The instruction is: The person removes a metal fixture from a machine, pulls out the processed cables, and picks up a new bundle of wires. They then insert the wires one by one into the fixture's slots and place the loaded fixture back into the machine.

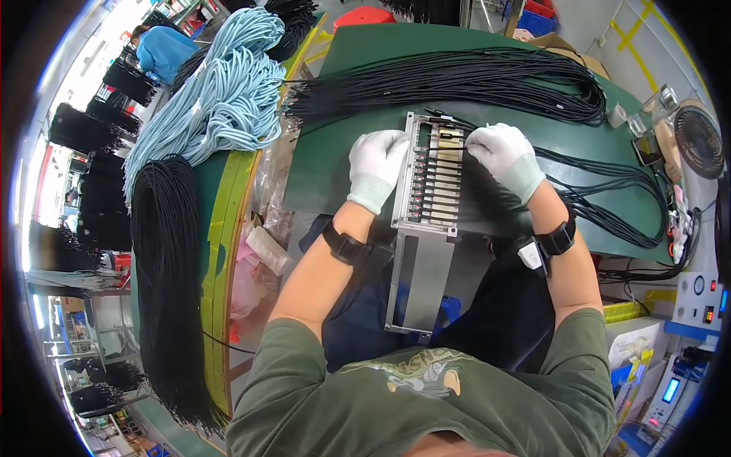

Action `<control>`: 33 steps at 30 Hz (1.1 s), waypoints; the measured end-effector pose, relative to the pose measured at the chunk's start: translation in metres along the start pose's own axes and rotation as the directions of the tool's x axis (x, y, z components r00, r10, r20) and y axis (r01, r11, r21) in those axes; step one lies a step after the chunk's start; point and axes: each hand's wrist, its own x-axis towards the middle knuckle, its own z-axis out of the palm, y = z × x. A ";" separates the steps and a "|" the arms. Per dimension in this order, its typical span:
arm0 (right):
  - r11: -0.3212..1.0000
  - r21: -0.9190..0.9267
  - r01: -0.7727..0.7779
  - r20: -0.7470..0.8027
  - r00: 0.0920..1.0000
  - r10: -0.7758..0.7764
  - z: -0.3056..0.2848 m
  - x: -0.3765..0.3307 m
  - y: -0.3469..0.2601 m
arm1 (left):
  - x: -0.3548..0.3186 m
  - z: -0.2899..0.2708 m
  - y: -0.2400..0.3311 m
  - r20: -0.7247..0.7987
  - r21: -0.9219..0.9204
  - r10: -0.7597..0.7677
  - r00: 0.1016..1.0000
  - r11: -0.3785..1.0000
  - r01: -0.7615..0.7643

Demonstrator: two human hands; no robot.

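A metal fixture (428, 224) with a row of several narrow slots lies over the front edge of the green table, in front of me. My left hand (376, 161), in a white glove, is closed at the fixture's upper left side; whatever its fingers hold, if anything, is hidden. My right hand (504, 154), also gloved, pinches a black cable (451, 148) at the upper right side of the slots. This cable's end lies across the upper slots. More black cables (598, 177) run from near my right hand out to the right.
A long bundle of black cables (472, 80) stretches across the back of the green table (335, 171). Light blue cables (228, 99) and a black bundle (164, 259) cover the left bench. A fan (698, 141) and a glass jar (653, 110) stand at the right.
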 end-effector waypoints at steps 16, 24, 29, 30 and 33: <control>0.999 -0.018 0.028 -0.074 0.997 -0.029 0.007 0.009 0.005 | -0.001 0.018 0.022 0.207 0.316 0.356 0.911 0.857 -0.406; 0.972 -0.234 0.034 -0.189 0.979 -0.080 0.015 0.020 0.026 | 0.000 0.021 0.012 0.143 0.350 0.461 0.876 0.804 -0.480; 0.982 0.005 0.188 -0.296 0.938 -0.178 -0.005 0.013 0.008 | 0.007 0.013 0.016 -0.115 -0.055 0.297 0.948 0.951 -0.305; 0.978 0.011 0.210 -0.278 0.940 -0.198 -0.005 0.012 0.005 | 0.007 0.012 0.016 -0.182 -0.088 0.294 0.938 0.946 -0.314; 0.966 0.027 0.257 -0.250 0.937 -0.243 -0.003 0.015 -0.008 | 0.006 0.011 0.018 -0.185 -0.090 0.331 0.925 0.932 -0.352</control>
